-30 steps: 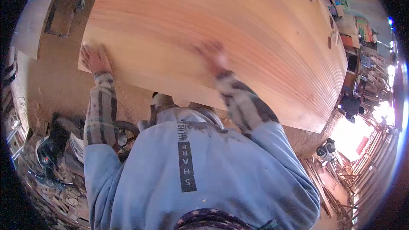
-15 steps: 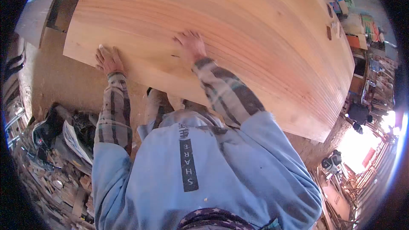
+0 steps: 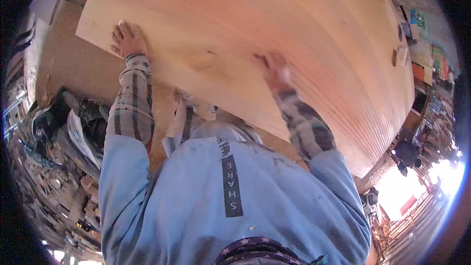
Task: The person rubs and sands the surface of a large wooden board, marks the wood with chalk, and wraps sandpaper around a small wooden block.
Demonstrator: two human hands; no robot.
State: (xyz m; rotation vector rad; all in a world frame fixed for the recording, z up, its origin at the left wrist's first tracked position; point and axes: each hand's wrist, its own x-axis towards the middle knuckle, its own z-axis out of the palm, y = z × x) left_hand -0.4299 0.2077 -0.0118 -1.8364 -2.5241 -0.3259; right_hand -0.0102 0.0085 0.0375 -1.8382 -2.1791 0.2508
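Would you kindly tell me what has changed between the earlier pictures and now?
The left hand has shifted rightward along the wooden board, away from its left corner. Since the middle picture, the right hand, now blurred, has swept right across the board, away from the dark mark. Neither hand has visibly gripped or released anything; the left still lies flat.

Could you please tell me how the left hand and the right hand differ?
The left hand looks fairly sharp, while the right hand is blurred. The left hand lies close to the wooden panel's near edge; the right hand is farther in. The left hand's fingers are visibly spread, whereas the right hand's are smeared. Both are bare, below plaid sleeves.
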